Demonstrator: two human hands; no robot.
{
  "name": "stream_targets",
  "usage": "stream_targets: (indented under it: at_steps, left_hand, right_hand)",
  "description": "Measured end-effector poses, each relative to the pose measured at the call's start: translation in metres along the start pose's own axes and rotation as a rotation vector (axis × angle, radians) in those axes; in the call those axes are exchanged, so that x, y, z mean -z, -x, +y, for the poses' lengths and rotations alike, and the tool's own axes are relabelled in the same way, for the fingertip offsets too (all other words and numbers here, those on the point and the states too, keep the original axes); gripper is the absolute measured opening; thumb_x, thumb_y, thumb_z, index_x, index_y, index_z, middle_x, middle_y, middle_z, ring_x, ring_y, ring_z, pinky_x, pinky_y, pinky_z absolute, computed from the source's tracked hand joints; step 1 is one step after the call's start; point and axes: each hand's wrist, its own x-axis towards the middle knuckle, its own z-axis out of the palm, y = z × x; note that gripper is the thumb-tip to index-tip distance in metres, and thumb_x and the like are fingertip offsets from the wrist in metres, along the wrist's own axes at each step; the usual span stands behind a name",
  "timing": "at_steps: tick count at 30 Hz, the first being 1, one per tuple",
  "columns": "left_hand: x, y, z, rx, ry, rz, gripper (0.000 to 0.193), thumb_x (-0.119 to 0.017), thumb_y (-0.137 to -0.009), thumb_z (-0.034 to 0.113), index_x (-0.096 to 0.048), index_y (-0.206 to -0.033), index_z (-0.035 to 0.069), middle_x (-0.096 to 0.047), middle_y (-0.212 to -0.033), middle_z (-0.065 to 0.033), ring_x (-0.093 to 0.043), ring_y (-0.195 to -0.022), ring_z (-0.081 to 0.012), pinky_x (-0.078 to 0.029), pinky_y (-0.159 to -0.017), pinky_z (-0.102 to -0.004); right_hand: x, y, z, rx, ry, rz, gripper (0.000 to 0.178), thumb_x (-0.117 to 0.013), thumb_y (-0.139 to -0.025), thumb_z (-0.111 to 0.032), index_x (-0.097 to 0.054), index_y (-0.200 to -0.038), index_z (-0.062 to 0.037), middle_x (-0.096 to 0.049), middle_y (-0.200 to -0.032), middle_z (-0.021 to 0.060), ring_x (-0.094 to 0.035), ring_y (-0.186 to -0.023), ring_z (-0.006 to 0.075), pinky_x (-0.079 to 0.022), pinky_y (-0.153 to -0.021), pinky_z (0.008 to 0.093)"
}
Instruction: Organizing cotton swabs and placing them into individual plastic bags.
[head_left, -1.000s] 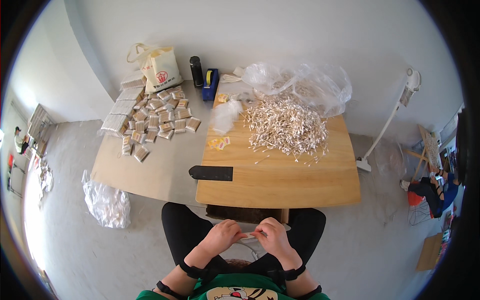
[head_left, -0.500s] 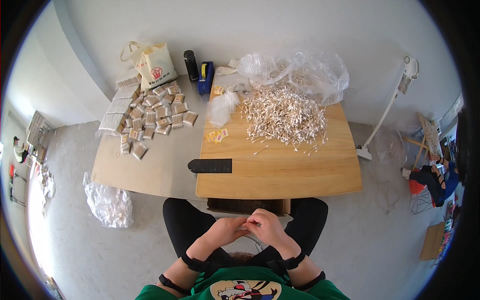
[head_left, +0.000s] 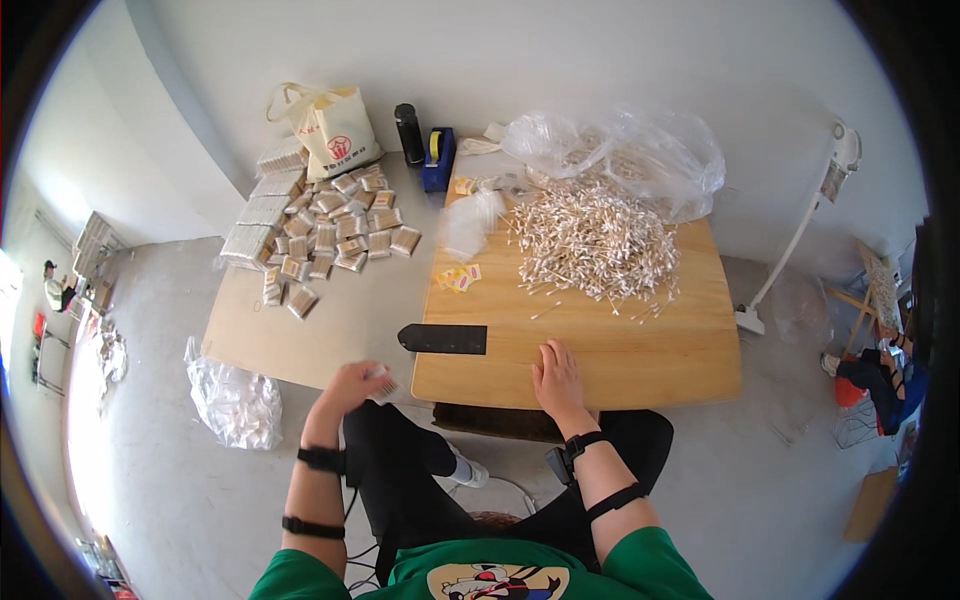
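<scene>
Two hands show in my head view, low in the picture. My left hand [head_left: 352, 385] sits at about 7 o'clock from the wooden counter [head_left: 620, 350], off its near-left corner, with the fingers [head_left: 372, 380] curled together around a small packet [head_left: 383, 388] that pokes out pale on the thumb side. My right hand [head_left: 556, 378] lies palm down on the counter's near edge at 6 o'clock, fingers flat, slightly apart, holding nothing.

At 12 o'clock on the counter I see a wide heap of cotton swabs [head_left: 595, 245], with a crumpled clear plastic bag [head_left: 640, 155] just behind it. A black flat strip [head_left: 443, 338] rests on the counter's left edge, just up from my left hand.

Toward 10 o'clock, a pile of filled packets [head_left: 335, 230] covers a low board [head_left: 300, 330] on the floor, and a cloth tote bag [head_left: 330, 130] stands behind them against the wall.
</scene>
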Motion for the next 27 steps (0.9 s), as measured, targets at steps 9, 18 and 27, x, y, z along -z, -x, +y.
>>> stream_targets:
  at_steps: [9,18,27]
  left_hand:
    - [0.024,-0.138,-0.042,-0.324,-0.776,0.671,0.034,-0.063,-0.088,0.020,-0.064,-0.120,0.008,-0.062,-0.123,-0.0175,-0.059,-0.115,-0.0342,-0.048,-0.096,-0.0426]
    - [-0.037,-0.187,0.010,-0.281,-0.276,0.295,0.035,-0.057,-0.091,0.014,-0.059,-0.124,0.006,-0.054,-0.134,-0.0212,-0.052,-0.123,-0.0387,-0.044,-0.103,-0.0429]
    - [-0.084,-0.249,0.101,-0.291,-0.704,0.152,0.058,-0.051,-0.097,0.037,-0.035,-0.150,0.019,-0.024,-0.159,-0.0109,-0.014,-0.149,-0.0307,-0.013,-0.120,-0.0487]
  right_hand:
    - [0.004,-0.020,-0.017,0.011,0.085,-0.041,0.039,-0.062,-0.086,-0.018,-0.054,-0.120,-0.0009,-0.052,-0.126,0.0162,-0.046,-0.126,0.0333,-0.034,-0.110,0.0474]
    - [0.010,-0.023,-0.022,-0.013,0.157,-0.082,0.039,-0.061,-0.085,-0.018,-0.054,-0.120,-0.0011,-0.052,-0.126,0.0164,-0.045,-0.127,0.0334,-0.034,-0.109,0.0495]
    - [0.011,-0.023,-0.023,-0.040,0.163,-0.103,0.040,-0.061,-0.085,-0.019,-0.053,-0.120,-0.0022,-0.052,-0.126,0.0156,-0.045,-0.127,0.0325,-0.034,-0.109,0.0483]
